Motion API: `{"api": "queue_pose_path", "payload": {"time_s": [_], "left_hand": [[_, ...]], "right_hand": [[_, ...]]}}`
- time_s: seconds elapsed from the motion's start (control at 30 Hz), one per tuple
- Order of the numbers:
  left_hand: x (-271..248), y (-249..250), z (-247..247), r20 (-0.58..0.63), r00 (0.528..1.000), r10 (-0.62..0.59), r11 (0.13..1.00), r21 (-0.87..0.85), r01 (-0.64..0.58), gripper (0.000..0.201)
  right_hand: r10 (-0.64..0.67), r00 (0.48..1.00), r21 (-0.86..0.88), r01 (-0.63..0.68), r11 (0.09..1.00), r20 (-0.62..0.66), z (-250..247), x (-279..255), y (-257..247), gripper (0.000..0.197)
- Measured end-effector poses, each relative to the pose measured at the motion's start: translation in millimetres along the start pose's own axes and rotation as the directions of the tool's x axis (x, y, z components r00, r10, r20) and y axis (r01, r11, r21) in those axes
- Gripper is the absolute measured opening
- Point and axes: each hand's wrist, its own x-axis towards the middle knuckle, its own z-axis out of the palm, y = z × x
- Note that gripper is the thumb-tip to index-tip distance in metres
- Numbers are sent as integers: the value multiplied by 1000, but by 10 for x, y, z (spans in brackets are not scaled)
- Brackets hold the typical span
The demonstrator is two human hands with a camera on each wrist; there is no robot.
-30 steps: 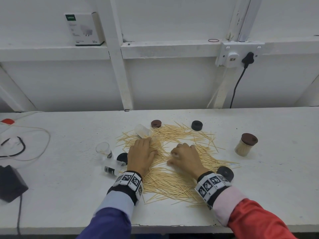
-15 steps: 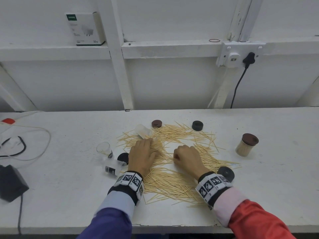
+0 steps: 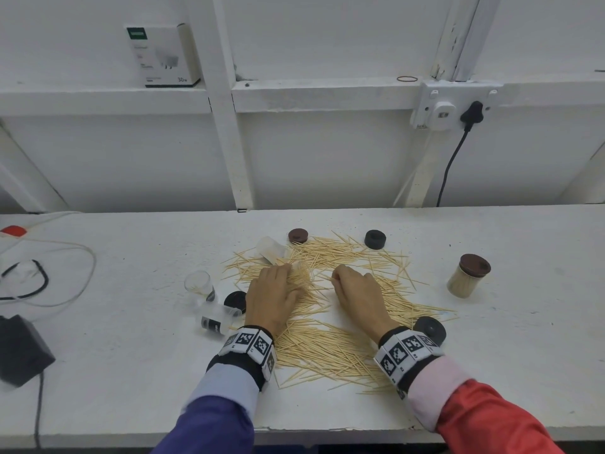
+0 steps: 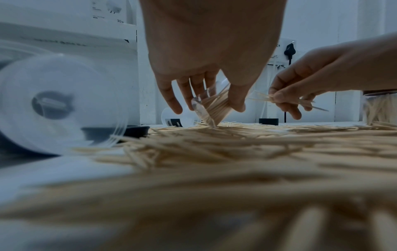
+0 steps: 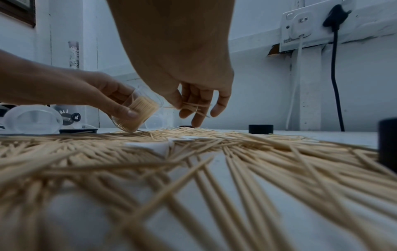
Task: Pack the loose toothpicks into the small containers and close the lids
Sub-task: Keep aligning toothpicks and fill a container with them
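Loose toothpicks [image 3: 330,342] lie spread over the middle of the white table [image 3: 523,371]. My left hand [image 3: 275,296] grips a clear container [image 4: 211,108] packed with toothpicks, tilted with its bottom edge on the pile; the same container [image 5: 139,115] shows in the right wrist view. My right hand [image 3: 355,290] pinches a small bundle of toothpicks [image 5: 193,107] just right of the container's mouth. A filled container with a brown lid [image 3: 468,275] stands at the right. Empty clear containers [image 3: 200,286] [image 3: 217,319] [image 3: 271,249] stand or lie at the left.
Loose lids lie around the pile: brown [image 3: 298,235], black [image 3: 375,239], black [image 3: 429,329] by my right wrist, black [image 3: 235,301] by my left hand. Cables [image 3: 49,283] and a black adapter [image 3: 19,348] lie far left. A wall socket [image 3: 455,104] with a black cord is behind.
My right hand has curled and lifted a small bundle of toothpicks off the pile, moving slightly toward the container. My left hand has stayed on the tilted container.
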Motion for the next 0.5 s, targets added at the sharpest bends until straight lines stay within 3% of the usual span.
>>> {"api": "queue_pose_path", "payload": {"time_s": [0.27,0.5], "left_hand": [[-15,17,-7,-10,1000,4,1000,-14,-4,54],[-11,14,7,15,994,109,994,-30,-109,53]], "right_hand": [[-40,962,137,80,987,-270,-59,-2,-32,8],[-124,957,141,165,976,-264,-25,-18,-20,8]]}}
